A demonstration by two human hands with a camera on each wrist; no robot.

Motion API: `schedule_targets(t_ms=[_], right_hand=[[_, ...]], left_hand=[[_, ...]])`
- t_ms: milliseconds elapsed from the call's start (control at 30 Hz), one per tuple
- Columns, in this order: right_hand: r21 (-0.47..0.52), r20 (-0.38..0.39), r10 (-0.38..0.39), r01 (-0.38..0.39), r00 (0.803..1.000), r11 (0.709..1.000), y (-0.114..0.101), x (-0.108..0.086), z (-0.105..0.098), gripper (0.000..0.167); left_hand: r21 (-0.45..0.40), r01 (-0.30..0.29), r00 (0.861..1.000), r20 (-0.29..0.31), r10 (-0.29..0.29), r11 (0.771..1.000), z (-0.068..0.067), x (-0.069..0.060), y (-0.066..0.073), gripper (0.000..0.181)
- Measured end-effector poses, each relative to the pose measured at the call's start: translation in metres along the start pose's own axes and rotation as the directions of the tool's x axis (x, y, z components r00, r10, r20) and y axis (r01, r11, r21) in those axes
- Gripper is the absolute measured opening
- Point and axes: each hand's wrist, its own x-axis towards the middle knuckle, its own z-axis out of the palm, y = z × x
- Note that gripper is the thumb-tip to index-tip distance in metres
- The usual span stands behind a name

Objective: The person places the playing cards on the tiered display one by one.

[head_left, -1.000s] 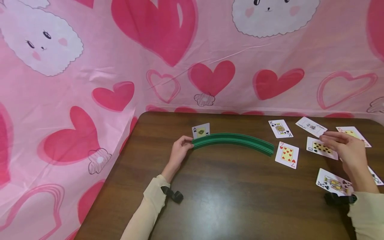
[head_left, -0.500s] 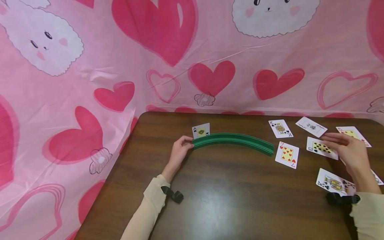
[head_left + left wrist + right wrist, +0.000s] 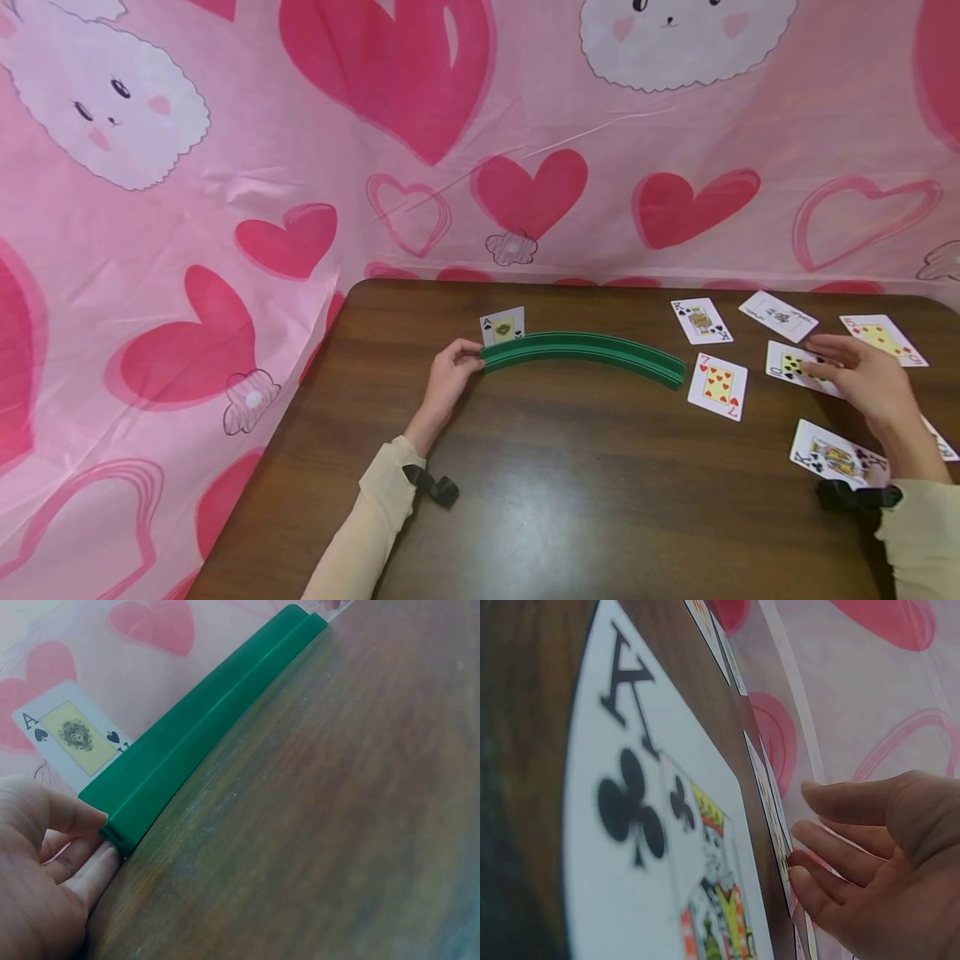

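My left hand (image 3: pixel 446 385) pinches the left end of a green curved card holder (image 3: pixel 585 346). An ace of spades (image 3: pixel 502 327) stands upright in it near that end. In the left wrist view, thumb and fingers of the left hand (image 3: pixel 37 877) meet at the tip of the holder (image 3: pixel 187 720), close beside the ace (image 3: pixel 73 735). Over the ten of spades (image 3: pixel 787 365) is my right hand (image 3: pixel 873 382), fingers extended and thumb apart; whether it touches that card I cannot tell. The right wrist view shows this hand (image 3: pixel 900 855) gripping nothing visible.
Face up on the brown table (image 3: pixel 540 500) lie a king of spades (image 3: pixel 701 322), a joker (image 3: pixel 778 317), a red five (image 3: pixel 892 340), a seven of hearts (image 3: pixel 717 387) and a king of clubs (image 3: pixel 832 454). Another card (image 3: pixel 943 446) is partly hidden by the right arm.
My right hand's thumb has come further over the ten of spades, and more of the red five shows behind the fingers. The left hand and the holder have stayed put.
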Motion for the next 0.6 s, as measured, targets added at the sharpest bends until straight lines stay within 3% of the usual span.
schedule_targets(t_ms=[100, 233, 433, 600], right_hand=[[-0.166, 0.026, -0.005, 0.010, 1.000, 0.986, -0.004, 0.000, -0.001, 0.052], [-0.313, 0.099, -0.014, 0.044, 0.995, 0.949, -0.008, 0.002, -0.002, 0.062], [-0.399, 0.189, -0.107, 0.176, 0.976, 0.900, -0.007, 0.007, -0.003, 0.065], [-0.424, 0.209, -0.072, 0.157, 0.975, 0.892, -0.009, 0.007, -0.003, 0.064]], left_hand=[[-0.001, 0.000, 1.000, 0.002, 0.000, 1.000, 0.000, 0.000, 0.001, 0.017], [-0.001, 0.006, 1.000, 0.010, -0.006, 1.000, -0.001, 0.000, 0.001, 0.018], [-0.009, 0.022, 0.999, 0.028, -0.022, 1.000, -0.002, 0.002, 0.001, 0.020], [-0.005, 0.022, 0.998, 0.056, -0.022, 1.000, -0.004, -0.012, 0.027, 0.019]])
